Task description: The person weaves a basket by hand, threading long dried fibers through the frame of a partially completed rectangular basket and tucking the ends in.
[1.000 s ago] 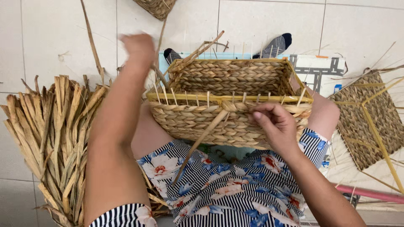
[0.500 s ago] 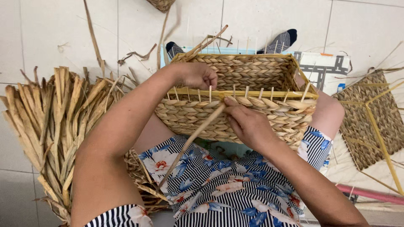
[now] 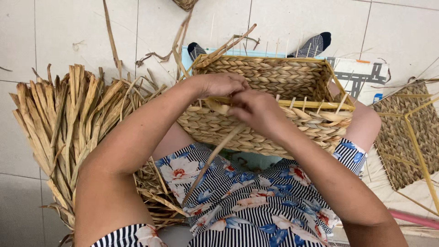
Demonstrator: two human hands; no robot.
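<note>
A rectangular woven straw basket (image 3: 274,77) with a yellow wire frame rests on my lap, tilted toward me. My left hand (image 3: 219,84) sits at the basket's near left rim, fingers curled on the weave. My right hand (image 3: 256,110) is beside it at the near rim, pinching a long dried straw strand (image 3: 212,158) that trails down across my striped floral skirt (image 3: 247,201). The two hands almost touch. The fingertips are partly hidden behind each other.
A big bundle of dried straw leaves (image 3: 68,123) lies on the tiled floor at my left. A second woven panel on a yellow wire frame (image 3: 411,132) lies at the right. My socked feet (image 3: 315,43) show beyond the basket. A pink rod (image 3: 411,217) lies low right.
My left arm came down from a raised reach beyond the basket to its near rim. My right hand slid left along the rim to meet it, and the basket tilted.
</note>
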